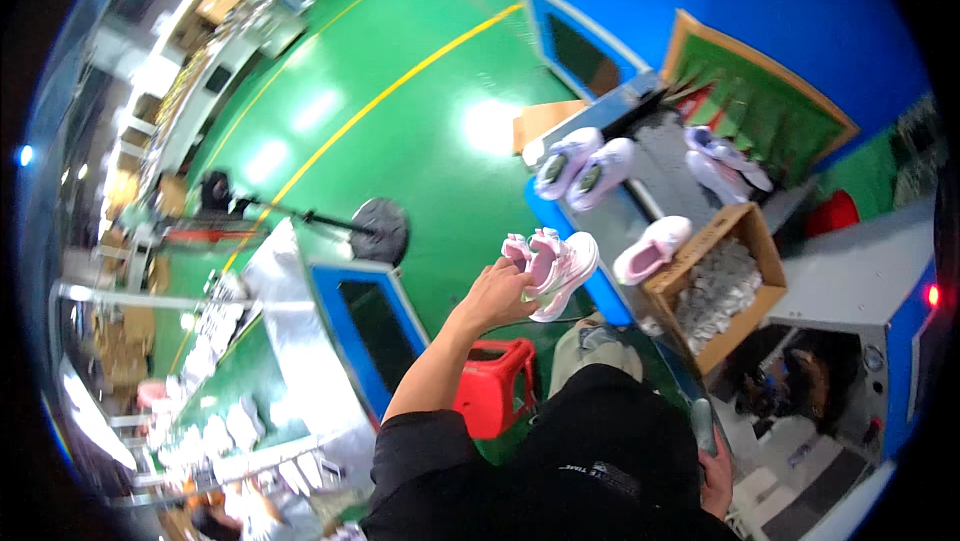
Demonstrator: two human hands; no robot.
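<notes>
My left hand (pixel 497 293) reaches out in the middle and is closed on a pair of pink-and-white sneakers (pixel 562 271), gripped at their heel ends above the floor. Low on the right, my right hand (pixel 716 481) is partly hidden by my dark clothing; its fingers look closed around the lower end of a grey, rounded, elongated object (pixel 703 425) whose kind I cannot make out. Just beyond the held pair, two white sneakers (pixel 602 173) stand side by side on a conveyor (pixel 667 166). A single pink-lined sneaker (pixel 655 249) lies beside a cardboard box (pixel 745 231).
Crumpled grey-white paper (pixel 715 296) fills the box. More pale sneakers (pixel 725 166) rest on the conveyor by a green-curtained opening (pixel 745 106) in a blue machine. A red stool (pixel 490 388) stands near my legs. Left are a round-based stand (pixel 380 231) and a metal bench (pixel 300 341).
</notes>
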